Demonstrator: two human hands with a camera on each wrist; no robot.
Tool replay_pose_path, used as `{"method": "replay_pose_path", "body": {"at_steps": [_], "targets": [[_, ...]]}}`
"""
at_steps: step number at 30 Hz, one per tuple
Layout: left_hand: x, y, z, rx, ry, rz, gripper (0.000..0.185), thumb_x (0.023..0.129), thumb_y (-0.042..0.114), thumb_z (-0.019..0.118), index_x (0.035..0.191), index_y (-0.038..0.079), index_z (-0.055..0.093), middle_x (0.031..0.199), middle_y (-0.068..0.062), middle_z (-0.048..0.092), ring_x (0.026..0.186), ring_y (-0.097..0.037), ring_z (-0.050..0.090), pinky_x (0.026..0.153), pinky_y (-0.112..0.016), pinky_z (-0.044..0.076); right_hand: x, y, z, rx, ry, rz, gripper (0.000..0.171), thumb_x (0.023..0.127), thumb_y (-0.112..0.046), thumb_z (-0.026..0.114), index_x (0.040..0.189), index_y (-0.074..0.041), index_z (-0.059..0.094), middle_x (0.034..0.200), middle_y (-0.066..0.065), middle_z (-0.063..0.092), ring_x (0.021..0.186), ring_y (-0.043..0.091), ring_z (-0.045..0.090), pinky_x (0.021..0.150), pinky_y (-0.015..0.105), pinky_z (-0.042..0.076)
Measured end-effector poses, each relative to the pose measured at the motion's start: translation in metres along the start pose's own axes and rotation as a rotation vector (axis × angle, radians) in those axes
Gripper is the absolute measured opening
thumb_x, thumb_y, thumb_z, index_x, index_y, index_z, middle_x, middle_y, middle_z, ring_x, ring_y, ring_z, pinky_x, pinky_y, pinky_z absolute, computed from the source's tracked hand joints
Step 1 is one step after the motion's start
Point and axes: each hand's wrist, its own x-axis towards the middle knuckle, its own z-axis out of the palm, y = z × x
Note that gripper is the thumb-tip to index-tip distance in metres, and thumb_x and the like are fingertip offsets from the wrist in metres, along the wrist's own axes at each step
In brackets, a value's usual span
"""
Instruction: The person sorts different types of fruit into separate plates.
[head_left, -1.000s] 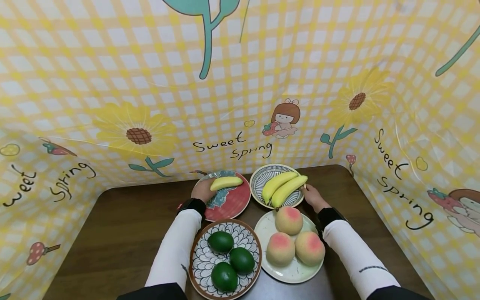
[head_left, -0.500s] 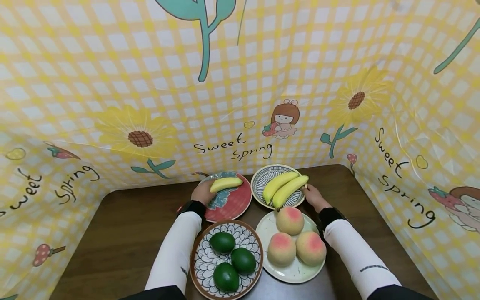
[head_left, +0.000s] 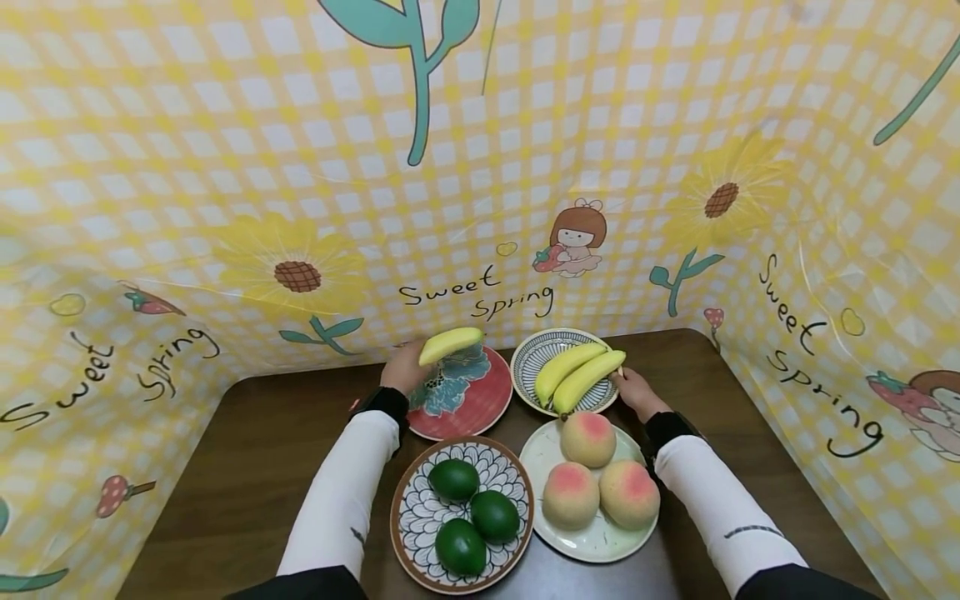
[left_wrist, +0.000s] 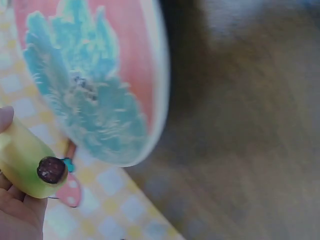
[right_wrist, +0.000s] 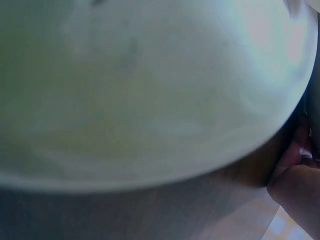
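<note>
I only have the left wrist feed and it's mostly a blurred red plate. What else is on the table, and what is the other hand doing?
Observer: Four plates. The red plate sits back left, with a striped plate beside it holding two bananas.
Operator: And the banana I see at my thumb?
Observer: The left hand grips that single banana, lifted over the red plate's far edge.
Operator: Where is the right hand?
Observer: The right hand rests at the striped plate's right rim, by the tip of the nearer banana; whether it grips anything I cannot tell.
Operator: Anything closer to me?
Observer: Three green fruits on a patterned plate, and three peaches on a white plate.
</note>
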Motion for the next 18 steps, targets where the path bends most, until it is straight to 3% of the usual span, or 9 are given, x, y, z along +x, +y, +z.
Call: {"method": "replay_pose_path", "body": {"at_steps": [10,18], "targets": [[0.011,0.029,-0.001,-0.046,0.004,0.099,0.055,0.095,0.014,0.069,0.146,0.000,0.053,0.133,-0.023,0.066,0.113,-0.038,0.065,0.099,-0.052,0.050,-0.003,0.002,-0.002,0.001,-0.003,-0.016,0.056,0.112,-0.020,0.021,0.155,0.016,0.019,0.155,0.037,0.030,0.149,0.048,0.027,0.127,0.055,0.021],[0.012,0.057,-0.001,-0.046,0.005,0.089,0.060,0.095,0.017,0.071,0.149,0.003,0.051,0.141,-0.022,0.063,0.120,-0.037,0.064,0.102,-0.050,0.049,-0.004,-0.003,0.000,-0.005,-0.014,-0.018,0.056,0.112,-0.021,0.021,0.156,0.014,0.019,0.157,0.037,0.029,0.150,0.048,0.026,0.127,0.056,0.021]]}}
